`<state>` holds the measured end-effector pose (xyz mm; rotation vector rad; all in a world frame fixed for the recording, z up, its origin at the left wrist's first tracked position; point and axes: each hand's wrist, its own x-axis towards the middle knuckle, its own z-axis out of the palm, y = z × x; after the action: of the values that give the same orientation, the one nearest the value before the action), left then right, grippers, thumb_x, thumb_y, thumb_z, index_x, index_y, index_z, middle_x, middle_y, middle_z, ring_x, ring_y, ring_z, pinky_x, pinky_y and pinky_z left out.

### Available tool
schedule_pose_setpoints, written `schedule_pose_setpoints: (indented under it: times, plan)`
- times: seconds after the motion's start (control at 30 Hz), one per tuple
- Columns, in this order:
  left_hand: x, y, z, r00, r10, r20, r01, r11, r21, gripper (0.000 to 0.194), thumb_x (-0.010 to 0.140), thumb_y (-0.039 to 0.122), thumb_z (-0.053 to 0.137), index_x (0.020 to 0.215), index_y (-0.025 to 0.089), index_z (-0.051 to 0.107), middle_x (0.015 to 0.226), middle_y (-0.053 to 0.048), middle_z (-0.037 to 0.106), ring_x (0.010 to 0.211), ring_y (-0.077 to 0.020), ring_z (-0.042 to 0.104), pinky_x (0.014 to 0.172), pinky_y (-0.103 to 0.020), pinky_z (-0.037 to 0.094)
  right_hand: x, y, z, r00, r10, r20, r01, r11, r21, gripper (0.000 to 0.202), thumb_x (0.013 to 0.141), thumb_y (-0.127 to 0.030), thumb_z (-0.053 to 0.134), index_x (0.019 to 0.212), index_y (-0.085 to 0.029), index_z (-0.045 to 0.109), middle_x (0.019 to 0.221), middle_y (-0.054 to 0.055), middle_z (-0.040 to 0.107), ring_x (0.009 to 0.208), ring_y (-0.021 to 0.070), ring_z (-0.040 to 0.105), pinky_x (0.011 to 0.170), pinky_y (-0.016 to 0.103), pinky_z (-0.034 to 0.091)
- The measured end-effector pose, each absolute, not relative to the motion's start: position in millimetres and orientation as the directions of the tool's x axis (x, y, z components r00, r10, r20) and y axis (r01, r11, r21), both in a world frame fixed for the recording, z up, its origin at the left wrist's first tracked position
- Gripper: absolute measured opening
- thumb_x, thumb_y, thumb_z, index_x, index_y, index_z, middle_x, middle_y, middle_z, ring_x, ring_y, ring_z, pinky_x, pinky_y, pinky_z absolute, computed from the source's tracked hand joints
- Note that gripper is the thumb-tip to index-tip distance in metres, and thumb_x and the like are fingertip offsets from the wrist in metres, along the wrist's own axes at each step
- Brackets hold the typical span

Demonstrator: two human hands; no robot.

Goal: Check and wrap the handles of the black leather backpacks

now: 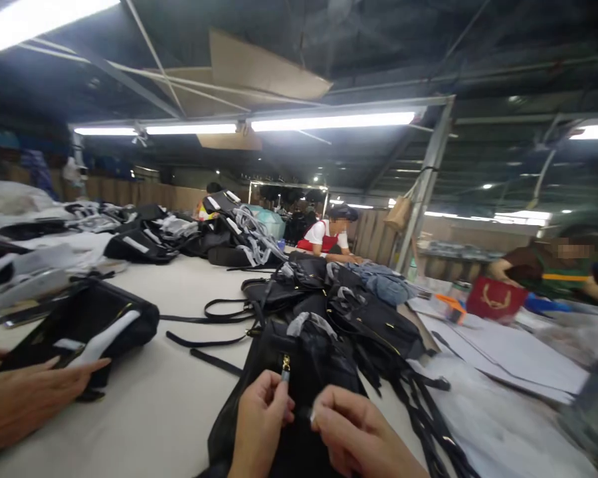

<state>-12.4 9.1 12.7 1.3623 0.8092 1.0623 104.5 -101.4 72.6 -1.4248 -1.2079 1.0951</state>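
Black bag [309, 372] beneath, the left hand [260, 413] pinches one zip pull [286, 372], the right hand [355, 428] one pale bit [313, 417].

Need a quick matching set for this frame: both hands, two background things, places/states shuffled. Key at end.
1. left hand
2. right hand
3. brown bag
4. red item

A. hanging by a metal post
B. pinching a pull tab
C. before a co-worker in green
D. curled, apart from that pull tab

Pairs: 1-B, 2-D, 3-A, 4-C
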Motion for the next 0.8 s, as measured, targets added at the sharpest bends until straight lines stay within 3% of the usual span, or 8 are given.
schedule_pose_setpoints:
  times: [0.13,0.27,0.43,0.53,0.63,0.7,0.8]
  plan:
    - [-11,6,7,0.347,0.927,0.142,-0.141,-0.098,0.985,0.028,0.075,0.045,0.056,0.066,0.019,0.054,0.055,0.003,0.053,0.05,-0.012,0.051,0.048,-0.022,0.04,95,-47,88,0.083,0.995,0.061,0.445,0.018,-0.895,0.022,0.082,-0.033,0.049,0.068,-0.018,0.055,0.06,-0.005,0.046,0.056,0.0091,0.038,0.052,0.022,0.029]
    - [-11,6,7,0.328,0.935,0.132,-0.095,-0.106,0.99,0.027,0.079,0.043,0.052,0.067,0.019,0.052,0.056,0.002,0.054,0.049,-0.0124,0.052,0.048,-0.022,0.039,108,-28,69,0.164,0.983,0.087,0.671,-0.046,-0.74,0.021,0.08,-0.027,0.045,0.065,-0.018,0.054,0.063,-0.002,0.051,0.064,0.0134,0.046,0.059,0.025,0.034]
    - [-8,6,-2,0.292,0.947,0.132,-0.129,-0.097,0.987,0.032,0.079,0.051,0.055,0.073,0.02,0.053,0.055,0.003,0.053,0.049,-0.0134,0.052,0.048,-0.022,0.042,110,-23,59,0.243,0.966,0.092,0.735,-0.121,-0.668,0.02,0.078,-0.024,0.047,0.061,-0.019,0.055,0.062,0.0,0.056,0.064,0.0158,0.05,0.059,0.028,0.032]
    - [-5,4,-9,0.15,0.967,0.206,-0.084,-0.195,0.977,0.032,0.08,0.049,0.057,0.096,0.021,0.055,0.051,0.006,0.051,0.048,-0.0153,0.053,0.049,-0.022,0.043,108,-19,59,0.265,0.96,0.094,0.759,-0.148,-0.634,0.019,0.077,-0.022,0.049,0.06,-0.019,0.056,0.062,0.001,0.058,0.063,0.016,0.051,0.059,0.028,0.032]
    - [-5,2,-12,0.051,0.934,0.355,0.039,-0.357,0.933,0.045,0.084,0.039,0.056,0.124,0.018,0.054,0.052,0.005,0.053,0.048,-0.0163,0.054,0.054,-0.023,0.044,109,-17,57,0.265,0.959,0.099,0.774,-0.15,-0.615,0.019,0.077,-0.022,0.05,0.06,-0.019,0.058,0.065,0.002,0.06,0.066,0.017,0.053,0.062,0.028,0.033]
    - [-6,1,-13,0.054,0.902,0.428,0.078,-0.431,0.899,0.042,0.085,0.033,0.054,0.125,0.021,0.06,0.058,0.001,0.061,0.052,-0.0174,0.059,0.06,-0.024,0.047,110,-17,56,0.254,0.962,0.103,0.777,-0.139,-0.614,0.019,0.078,-0.023,0.05,0.062,-0.019,0.059,0.066,0.003,0.062,0.068,0.0178,0.054,0.063,0.029,0.034]
    - [-10,4,-14,0.098,0.881,0.464,0.075,-0.471,0.879,0.031,0.084,0.032,0.056,0.11,0.025,0.072,0.075,-0.005,0.073,0.063,-0.0206,0.067,0.074,-0.027,0.052,112,-19,54,0.24,0.965,0.107,0.773,-0.123,-0.623,0.021,0.08,-0.025,0.049,0.063,-0.018,0.06,0.067,0.003,0.063,0.068,0.0179,0.055,0.064,0.028,0.035]
